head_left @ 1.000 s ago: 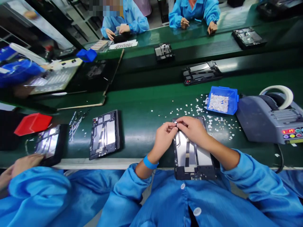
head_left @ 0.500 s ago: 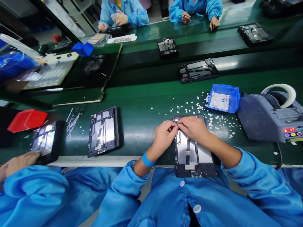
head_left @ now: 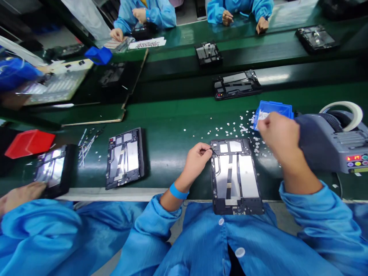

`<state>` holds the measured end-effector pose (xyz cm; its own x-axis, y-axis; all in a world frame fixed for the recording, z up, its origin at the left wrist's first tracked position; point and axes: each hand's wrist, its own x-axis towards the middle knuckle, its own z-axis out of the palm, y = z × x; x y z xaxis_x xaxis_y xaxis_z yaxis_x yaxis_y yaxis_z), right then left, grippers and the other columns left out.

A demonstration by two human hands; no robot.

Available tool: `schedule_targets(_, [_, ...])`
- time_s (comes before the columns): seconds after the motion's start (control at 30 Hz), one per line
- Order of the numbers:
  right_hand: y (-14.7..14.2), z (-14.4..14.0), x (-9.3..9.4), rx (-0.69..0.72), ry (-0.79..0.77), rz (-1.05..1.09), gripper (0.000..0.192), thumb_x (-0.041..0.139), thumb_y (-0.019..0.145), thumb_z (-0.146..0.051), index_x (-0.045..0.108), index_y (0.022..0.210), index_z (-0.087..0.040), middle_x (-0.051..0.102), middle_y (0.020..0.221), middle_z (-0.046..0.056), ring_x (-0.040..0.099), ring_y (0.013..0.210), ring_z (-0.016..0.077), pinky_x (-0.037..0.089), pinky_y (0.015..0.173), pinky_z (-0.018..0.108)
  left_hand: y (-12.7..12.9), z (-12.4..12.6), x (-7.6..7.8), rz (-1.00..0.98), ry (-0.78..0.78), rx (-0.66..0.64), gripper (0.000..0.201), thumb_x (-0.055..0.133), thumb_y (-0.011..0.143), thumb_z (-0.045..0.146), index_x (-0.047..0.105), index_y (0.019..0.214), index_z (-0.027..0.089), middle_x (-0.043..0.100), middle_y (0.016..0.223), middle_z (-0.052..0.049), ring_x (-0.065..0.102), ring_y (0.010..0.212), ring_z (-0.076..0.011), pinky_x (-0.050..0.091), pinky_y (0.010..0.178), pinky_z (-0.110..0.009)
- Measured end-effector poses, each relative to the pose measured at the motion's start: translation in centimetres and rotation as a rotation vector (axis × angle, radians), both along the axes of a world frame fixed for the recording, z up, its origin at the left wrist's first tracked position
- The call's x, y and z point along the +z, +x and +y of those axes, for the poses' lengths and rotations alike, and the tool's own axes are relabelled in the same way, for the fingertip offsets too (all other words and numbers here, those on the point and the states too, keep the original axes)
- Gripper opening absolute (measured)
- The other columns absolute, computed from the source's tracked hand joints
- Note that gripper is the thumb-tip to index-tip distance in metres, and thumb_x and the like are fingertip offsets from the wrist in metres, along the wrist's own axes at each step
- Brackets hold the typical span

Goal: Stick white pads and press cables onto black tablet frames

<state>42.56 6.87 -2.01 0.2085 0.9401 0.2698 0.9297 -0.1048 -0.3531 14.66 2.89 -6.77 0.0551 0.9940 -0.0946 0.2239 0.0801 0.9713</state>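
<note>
Long green conveyor belts (head_left: 172, 126) in parallel rows, glossy w/ overhead light glare, dark shelving (head_left: 17, 23) far left

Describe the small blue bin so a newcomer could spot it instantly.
Start at the grey tape dispenser on the green belt. The blue bin sits beside it, behind the right hand. Unlike the red bin, it holds white bits.

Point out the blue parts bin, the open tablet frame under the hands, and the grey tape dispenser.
Blue plastic parts bin (head_left: 280, 108), head view, far rim.
Black open tablet frame with silver panels (head_left: 247, 176), head view, right silver panel.
Grey tape dispenser machine (head_left: 322, 147), head view, front housing.
</note>
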Motion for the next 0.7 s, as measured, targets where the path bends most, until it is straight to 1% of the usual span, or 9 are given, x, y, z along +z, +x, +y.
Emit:
schedule_targets(0.03, [1.2,0.2,0.2,-0.038,0.012,-0.029,0.017,0.055,0.095,-0.025,0.066,0.084,-0.017,0.068,0.081,0.014,0.063,0.081,0.0273,0.043,0.075,0.038,0.0,0.1,-0.2,-0.042,-0.017,0.009,0.008,0.067,0.082,0.026,0.064,0.081,0.019,0.073,0.09,-0.003,0.065,0.082,-0.0152,0.05,0.074,-0.026])
schedule_targets(0.07, [1.8,0.1,0.2,-0.019,0.021,-0.041,0.016,0.055,0.095,-0.024,0.067,0.088,-0.016,0.07,0.086,0.015,0.064,0.086,0.0287,0.044,0.078,0.039,0.0,0.2,-0.4,-0.074,-0.032,0.019,0.01,0.068,0.081,0.027,0.063,0.081,0.018,0.073,0.093,-0.004,0.066,0.085,-0.0154,0.051,0.076,-0.026])
schedule_targets(0.1, [1.6,-0.3,0.1,0.061,0.024,-0.036,0.015,0.055,0.095,-0.022,0.069,0.091,-0.017,0.071,0.091,0.016,0.064,0.09,0.0292,0.045,0.08,0.04,0.1,0.2,-0.6,-0.098,-0.045,0.029,0.011,0.068,0.081,0.027,0.062,0.08,0.019,0.074,0.093,-0.004,0.067,0.085,-0.0153,0.051,0.077,-0.026])
schedule_targets(0.2, [-2.5,-2.3,-1.1,0.445,-0.017,0.043,0.017,0.056,0.098,-0.023,0.072,0.094,-0.02,0.074,0.096,0.01,0.065,0.093,0.0264,0.047,0.084,0.038,0.5,0.2,-0.9,-0.149,-0.068,0.064,0.013,0.069,0.079,0.027,0.059,0.081,0.019,0.074,0.091,-0.004,0.068,0.081,-0.0143,0.051,0.074,-0.026])
schedule_targets(0.27, [-6.2,-3.6,-2.1,0.582,-0.048,0.082,0.02,0.056,0.102,-0.027,0.073,0.094,-0.022,0.074,0.093,0.007,0.065,0.091,0.0243,0.048,0.085,0.037,0.7,0.1,-0.9,-0.165,-0.068,0.083,0.014,0.07,0.078,0.025,0.058,0.082,0.02,0.074,0.089,-0.003,0.068,0.079,-0.0141,0.051,0.072,-0.025])
schedule_targets(0.33, [-8.9,-4.2,-2.9,0.609,-0.067,0.086,0.021,0.057,0.103,-0.029,0.074,0.094,-0.021,0.074,0.092,0.007,0.065,0.09,0.0237,0.047,0.085,0.036,0.8,0.0,-0.8,-0.146,-0.053,0.095,0.012,0.07,0.078,0.023,0.058,0.083,0.02,0.074,0.088,-0.002,0.068,0.08,-0.0141,0.051,0.073,-0.025])
schedule_targets(0.4, [-10.1,-4.3,-3.3,0.596,-0.081,0.077,0.02,0.059,0.103,-0.03,0.074,0.093,-0.02,0.075,0.092,0.007,0.065,0.089,0.0237,0.046,0.084,0.036,0.9,-0.2,-0.6,-0.092,-0.024,0.104,0.01,0.069,0.079,0.021,0.06,0.083,0.019,0.073,0.087,-0.002,0.068,0.079,-0.0143,0.052,0.074,-0.026])
schedule_targets(0.6, [-10.0,-4.3,-3.1,0.554,-0.062,-0.016,0.024,0.055,0.101,-0.025,0.074,0.086,-0.019,0.073,0.086,0.009,0.065,0.084,0.0236,0.044,0.078,0.034,1.4,-1.2,0.3,0.12,0.15,0.098,0.003,0.067,0.082,0.017,0.066,0.081,0.02,0.076,0.086,-0.002,0.07,0.082,-0.0166,0.054,0.076,-0.029])
schedule_targets(0.7, [-10.2,-4.3,-2.9,0.538,-0.098,0.011,0.022,0.056,0.098,-0.02,0.073,0.084,-0.019,0.073,0.085,0.008,0.065,0.082,0.0229,0.043,0.075,0.033,1.5,-1.3,0.6,0.142,0.15,0.105,0.005,0.068,0.082,0.016,0.067,0.08,0.02,0.076,0.085,-0.001,0.071,0.081,-0.0168,0.054,0.075,-0.029])
